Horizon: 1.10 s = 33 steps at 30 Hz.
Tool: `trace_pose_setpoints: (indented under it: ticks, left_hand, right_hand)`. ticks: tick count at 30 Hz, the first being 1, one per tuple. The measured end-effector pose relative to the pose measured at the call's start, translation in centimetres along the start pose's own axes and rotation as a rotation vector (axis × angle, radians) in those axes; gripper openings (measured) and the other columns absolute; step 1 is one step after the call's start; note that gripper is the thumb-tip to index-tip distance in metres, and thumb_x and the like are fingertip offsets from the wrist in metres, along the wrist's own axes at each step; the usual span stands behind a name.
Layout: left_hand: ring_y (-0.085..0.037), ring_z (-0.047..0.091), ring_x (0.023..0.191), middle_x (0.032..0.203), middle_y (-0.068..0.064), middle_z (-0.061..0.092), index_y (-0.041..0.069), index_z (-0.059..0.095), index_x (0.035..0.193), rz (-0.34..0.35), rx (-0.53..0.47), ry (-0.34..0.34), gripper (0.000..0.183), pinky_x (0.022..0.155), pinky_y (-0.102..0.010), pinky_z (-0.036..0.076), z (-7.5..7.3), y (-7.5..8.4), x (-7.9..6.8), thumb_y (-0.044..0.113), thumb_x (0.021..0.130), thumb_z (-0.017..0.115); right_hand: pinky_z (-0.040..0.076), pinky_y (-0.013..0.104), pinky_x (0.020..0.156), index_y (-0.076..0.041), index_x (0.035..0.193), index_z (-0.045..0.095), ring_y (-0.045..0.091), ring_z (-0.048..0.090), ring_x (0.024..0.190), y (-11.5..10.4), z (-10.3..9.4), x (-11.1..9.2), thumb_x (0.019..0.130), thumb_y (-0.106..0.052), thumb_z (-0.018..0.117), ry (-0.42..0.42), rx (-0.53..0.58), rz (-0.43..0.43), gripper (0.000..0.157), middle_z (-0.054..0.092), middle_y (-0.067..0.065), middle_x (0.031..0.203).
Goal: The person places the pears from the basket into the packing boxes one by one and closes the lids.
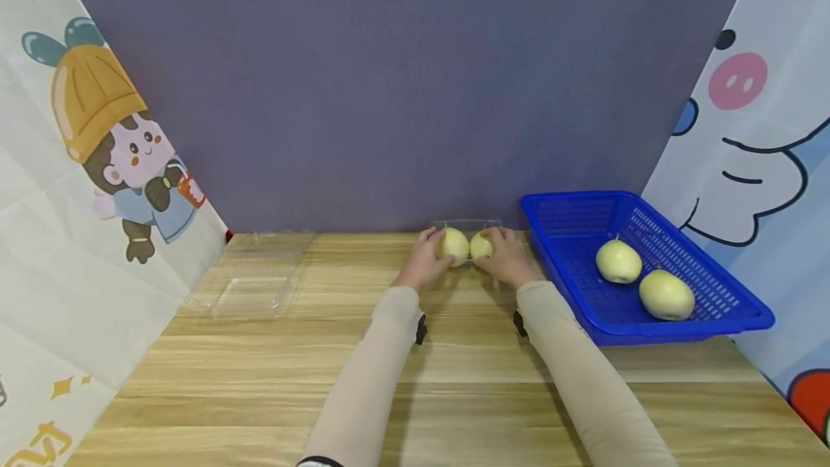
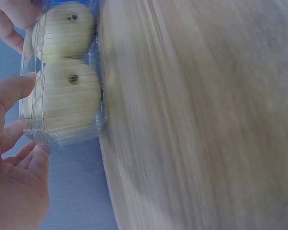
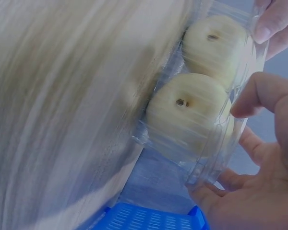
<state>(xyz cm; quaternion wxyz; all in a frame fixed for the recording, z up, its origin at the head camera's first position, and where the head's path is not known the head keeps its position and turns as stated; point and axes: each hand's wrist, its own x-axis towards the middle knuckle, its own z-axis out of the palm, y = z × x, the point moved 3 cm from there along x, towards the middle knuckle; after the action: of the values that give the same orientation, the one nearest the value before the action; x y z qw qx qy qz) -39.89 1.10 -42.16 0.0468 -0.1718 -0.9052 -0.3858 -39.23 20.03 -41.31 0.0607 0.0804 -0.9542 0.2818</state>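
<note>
At the back middle of the table stands a clear plastic box (image 2: 62,138) with pale yellow pears inside; a left pear (image 1: 455,246) and a right pear (image 1: 480,246) show. My left hand (image 1: 424,261) holds the box's left end, thumb on the near side of the rim and fingers round the end. At the opposite end my right hand (image 3: 259,187) grips likewise, its thumb against the near rim. Through the see-through wall both pears' dark blossom ends are visible. Whether the lid is fully fastened cannot be made out.
To the right, a blue plastic basket (image 1: 687,328) holds two more pears, a rear pear (image 1: 619,261) and a front pear (image 1: 666,295). An open clear plastic container (image 1: 253,295) lies at the table's back left. A grey panel (image 1: 402,92) rises behind the wooden table (image 1: 259,395).
</note>
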Motion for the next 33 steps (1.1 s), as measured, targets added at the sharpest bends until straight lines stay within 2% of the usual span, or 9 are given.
trace_pose_setpoints:
  ticks: [12, 24, 33]
  left_hand:
    - [-0.035, 0.034, 0.143, 0.160, -0.018, 0.027, 0.005, 0.039, 0.153, -0.005, -0.002, -0.004, 0.067, 0.118, -0.045, 0.030, 0.07, -0.10, 0.29, 0.024, 0.096, 0.070]
    - [-0.035, 0.035, 0.142, 0.159, -0.017, 0.028, 0.003, 0.041, 0.152, -0.010, -0.001, 0.011, 0.067, 0.117, -0.044, 0.031, 0.06, -0.02, 0.11, 0.024, 0.096, 0.070]
    - [-0.034, 0.040, 0.138, 0.155, -0.020, 0.033, 0.001, 0.044, 0.149, 0.030, 0.032, 0.030, 0.065, 0.116, -0.041, 0.033, 0.04, -0.01, 0.27, 0.025, 0.095, 0.071]
  right_hand:
    - [0.029, 0.067, 0.111, -0.003, 0.145, 0.044, 0.052, 0.029, 0.138, 0.03, -0.19, 0.22, 0.088, -0.018, 0.068, -0.018, 0.022, 0.025, 0.064, 0.025, 0.030, 0.154]
    - [0.028, 0.068, 0.111, -0.006, 0.145, 0.047, 0.055, 0.027, 0.138, 0.41, 0.33, 0.30, 0.087, -0.022, 0.069, 0.009, 0.012, 0.019, 0.064, 0.024, 0.031, 0.156]
    - [0.029, 0.070, 0.109, -0.006, 0.146, 0.048, 0.054, 0.027, 0.138, 0.33, 0.00, 0.04, 0.089, -0.024, 0.070, 0.022, -0.010, 0.009, 0.063, 0.023, 0.031, 0.156]
